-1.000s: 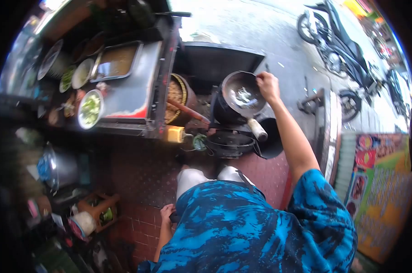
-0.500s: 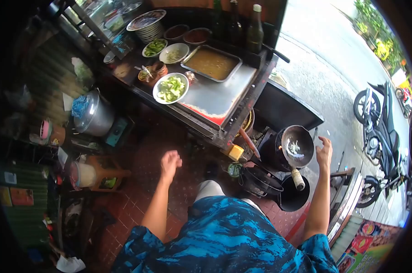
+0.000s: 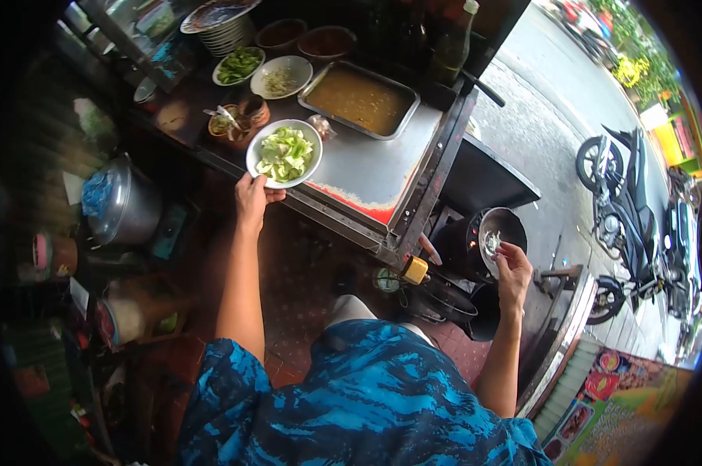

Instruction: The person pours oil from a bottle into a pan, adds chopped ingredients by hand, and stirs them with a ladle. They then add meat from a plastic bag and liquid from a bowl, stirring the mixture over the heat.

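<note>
My left hand (image 3: 256, 200) grips the near rim of a white bowl of chopped pale green vegetables (image 3: 286, 154) at the counter's front edge. The thumb lies at the rim and the fingers reach beneath. On the right, my right hand (image 3: 514, 273) is closed, its thumb and fingers drawn together over the near side of a wok (image 3: 515, 221). Whatever those fingers hold, if anything, is hidden. Some whitish food (image 3: 490, 242) lies in the wok, which sits on a dark stove (image 3: 458, 245) with an orange glow. The wok's handle is hidden behind my right hand.
On the counter are a metal tray of brownish liquid (image 3: 358, 99), a bowl of green vegetables (image 3: 238, 67), a bowl of pale shreds (image 3: 282, 78) and a glass bottle (image 3: 453, 46). A lidded pot (image 3: 133, 206) stands left. Motorbikes (image 3: 630, 210) are parked outside.
My left hand has moved up and forward and taken hold of the vegetable bowl's rim. My right hand has come left over the wok's near side, and its fingers have closed. The view has shifted.
</note>
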A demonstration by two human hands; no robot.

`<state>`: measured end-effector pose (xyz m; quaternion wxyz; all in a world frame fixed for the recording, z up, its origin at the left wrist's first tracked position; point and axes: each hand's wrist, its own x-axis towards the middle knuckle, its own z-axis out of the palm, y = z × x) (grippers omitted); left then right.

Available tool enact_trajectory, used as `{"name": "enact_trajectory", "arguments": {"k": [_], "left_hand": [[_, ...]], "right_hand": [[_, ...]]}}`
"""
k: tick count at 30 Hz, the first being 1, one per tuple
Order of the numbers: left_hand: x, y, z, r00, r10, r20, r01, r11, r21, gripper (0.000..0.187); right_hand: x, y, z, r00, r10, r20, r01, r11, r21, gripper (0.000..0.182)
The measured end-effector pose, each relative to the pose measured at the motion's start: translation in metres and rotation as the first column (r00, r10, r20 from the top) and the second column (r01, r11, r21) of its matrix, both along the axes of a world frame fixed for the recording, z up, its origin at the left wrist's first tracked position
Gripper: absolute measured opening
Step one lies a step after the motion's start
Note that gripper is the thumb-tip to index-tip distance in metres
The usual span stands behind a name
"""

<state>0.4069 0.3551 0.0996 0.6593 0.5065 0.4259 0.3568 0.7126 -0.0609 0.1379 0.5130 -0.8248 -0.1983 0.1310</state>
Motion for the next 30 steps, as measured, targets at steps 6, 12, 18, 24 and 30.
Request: {"name": "enact_trajectory", "arguments": {"k": [6, 12, 18, 24, 30], "left_hand": [[0.006, -0.028, 0.006, 0.992, -0.119, 0.039, 0.122, 0.990, -0.065, 0.024], [0.032, -0.067, -0.002, 0.908, -0.335, 0.251, 0.374, 0.919, -0.123, 0.030], [-0.030, 0.010, 0.009, 0.964, -0.242, -0.113, 0.253, 0.962, 0.101, 0.031], [-0.059, 0.144, -0.022, 0.877, 0.383, -0.290, -0.066, 0.694, 0.717, 0.057], [-0.033, 0.185, -0.007, 0.888, 0.243, -0.390, 0.159, 0.634, 0.757, 0.091]], "right_hand": [[-0.015, 0.006, -0.006, 0.998, 0.001, -0.057, -0.001, 1.000, 0.002, 0.019], [-0.036, 0.034, 0.003, 0.993, 0.040, -0.114, -0.043, 0.999, -0.017, 0.020], [-0.042, 0.044, 0.017, 0.995, 0.070, -0.073, -0.067, 0.997, 0.043, 0.027], [-0.049, 0.047, 0.021, 0.993, 0.086, -0.083, -0.083, 0.996, 0.036, 0.026], [-0.061, 0.057, 0.033, 0.991, 0.106, -0.085, -0.105, 0.994, 0.017, 0.027]]}}
